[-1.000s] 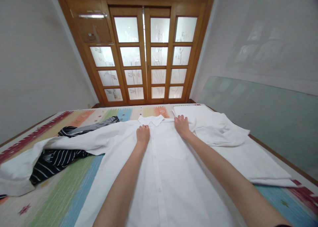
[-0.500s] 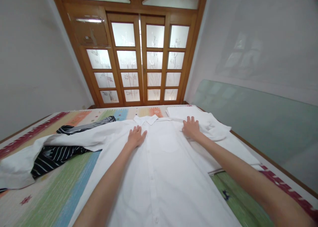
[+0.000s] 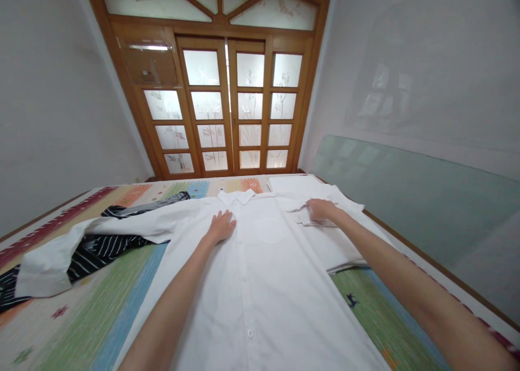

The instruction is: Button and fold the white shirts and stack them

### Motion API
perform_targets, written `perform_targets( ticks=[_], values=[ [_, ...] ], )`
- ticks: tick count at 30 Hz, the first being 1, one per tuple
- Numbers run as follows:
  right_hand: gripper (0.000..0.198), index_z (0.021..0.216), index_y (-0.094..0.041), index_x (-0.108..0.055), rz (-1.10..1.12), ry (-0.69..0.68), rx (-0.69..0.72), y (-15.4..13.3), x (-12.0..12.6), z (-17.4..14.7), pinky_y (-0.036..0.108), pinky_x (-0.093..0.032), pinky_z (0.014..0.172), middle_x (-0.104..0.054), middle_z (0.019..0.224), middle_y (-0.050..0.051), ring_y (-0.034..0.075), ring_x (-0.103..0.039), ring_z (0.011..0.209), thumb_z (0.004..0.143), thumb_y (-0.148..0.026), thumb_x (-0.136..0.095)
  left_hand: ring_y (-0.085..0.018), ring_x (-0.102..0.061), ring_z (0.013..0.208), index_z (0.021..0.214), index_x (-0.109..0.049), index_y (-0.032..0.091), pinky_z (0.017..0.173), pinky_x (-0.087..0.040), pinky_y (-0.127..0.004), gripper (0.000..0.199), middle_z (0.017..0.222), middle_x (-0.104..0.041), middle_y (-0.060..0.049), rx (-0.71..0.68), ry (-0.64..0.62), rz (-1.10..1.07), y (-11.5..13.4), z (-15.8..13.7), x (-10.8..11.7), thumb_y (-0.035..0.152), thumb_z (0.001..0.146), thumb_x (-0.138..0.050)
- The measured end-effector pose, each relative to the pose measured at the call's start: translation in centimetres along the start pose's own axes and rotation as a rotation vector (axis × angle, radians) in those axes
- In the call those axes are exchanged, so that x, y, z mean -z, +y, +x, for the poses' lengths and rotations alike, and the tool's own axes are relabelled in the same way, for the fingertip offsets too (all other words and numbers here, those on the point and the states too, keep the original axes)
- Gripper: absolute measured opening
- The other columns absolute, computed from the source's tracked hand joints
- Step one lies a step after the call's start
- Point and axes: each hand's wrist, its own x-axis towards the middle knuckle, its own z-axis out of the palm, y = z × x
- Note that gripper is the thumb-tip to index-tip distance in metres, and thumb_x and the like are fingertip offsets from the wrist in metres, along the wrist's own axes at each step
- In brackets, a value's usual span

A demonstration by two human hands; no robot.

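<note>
A white button-up shirt [image 3: 260, 273] lies spread out, front side up, its collar pointing away from me. My left hand [image 3: 221, 226] rests flat on its chest, just left of the button strip, fingers extended. Over at the right shoulder, my right hand [image 3: 320, 209] has its fingers closed on the bunched sleeve of the shirt. The other sleeve [image 3: 146, 225] stretches far out to the left, across a black-and-white striped garment [image 3: 101, 254]. Beneath the right sleeve is folded white cloth [image 3: 337, 246], partly covered by my forearm.
The shirt lies on a colourful striped cover [image 3: 81, 317]. A pale green panel [image 3: 406, 197] stands along the right edge, beside the wall. Wooden glass-paned doors [image 3: 227, 105] are at the far end.
My right hand has gone from lying on the shirt's shoulder to gripping the sleeve, slightly lower. My left hand stays on the chest. The view has tilted up a little.
</note>
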Motion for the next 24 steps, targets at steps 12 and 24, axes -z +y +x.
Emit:
perform_targets(
  ticks=[12, 24],
  values=[
    [0.035, 0.071, -0.016, -0.063, 0.439, 0.444, 0.12, -4.6, 6.3, 1.3, 0.026, -0.036, 0.066, -0.066, 0.075, 0.007, 0.018, -0.056, 0.075, 0.086, -0.019, -0.031, -0.025, -0.045, 0.133, 0.131, -0.051, 0.017, 0.111, -0.035, -0.042, 0.053, 0.139, -0.053, -0.014, -0.202, 0.218, -0.57, 3.7, -1.7, 0.7, 0.035, 0.082, -0.063],
    [0.03, 0.108, -0.013, -0.058, 0.845, 0.754, 0.503, -18.2, 6.8, -1.8, 0.03, -0.044, 0.081, -0.059, 0.111, 0.013, 0.018, -0.055, 0.086, 0.086, -0.019, -0.04, -0.017, -0.064, 0.069, 0.091, -0.065, 0.012, 0.063, -0.056, -0.03, 0.039, 0.081, -0.069, -0.006, 0.114, 0.663, -1.367, 4.8, -0.9, 5.1, 0.045, 0.072, -0.071]
  ],
)
